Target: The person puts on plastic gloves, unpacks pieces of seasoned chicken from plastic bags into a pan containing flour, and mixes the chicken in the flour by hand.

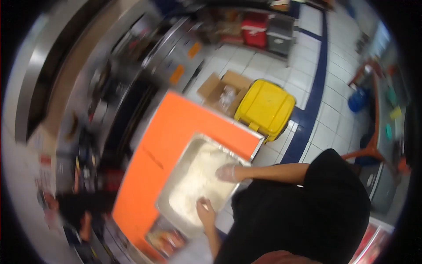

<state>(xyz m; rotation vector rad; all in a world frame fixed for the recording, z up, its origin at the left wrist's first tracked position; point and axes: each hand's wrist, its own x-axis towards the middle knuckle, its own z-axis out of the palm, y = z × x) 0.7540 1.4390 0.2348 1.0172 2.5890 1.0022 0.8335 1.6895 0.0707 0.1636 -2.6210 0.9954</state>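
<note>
A rectangular metal tray holds a heap of white, flour-like powder. My right hand, in what looks like a clear plastic glove, rests in or against the powder on the tray's right side. Blur and powder hide how its fingers lie. Over the near part of the tray is my left hand, with its fingers curled in together. Whatever lies between those fingers is too small to make out. The tray sits on an orange tabletop.
A yellow lidded bin and an open cardboard box stand beyond the orange table. At its lower end is a container with reddish contents. Another person in dark clothing stands at left, near kitchen equipment.
</note>
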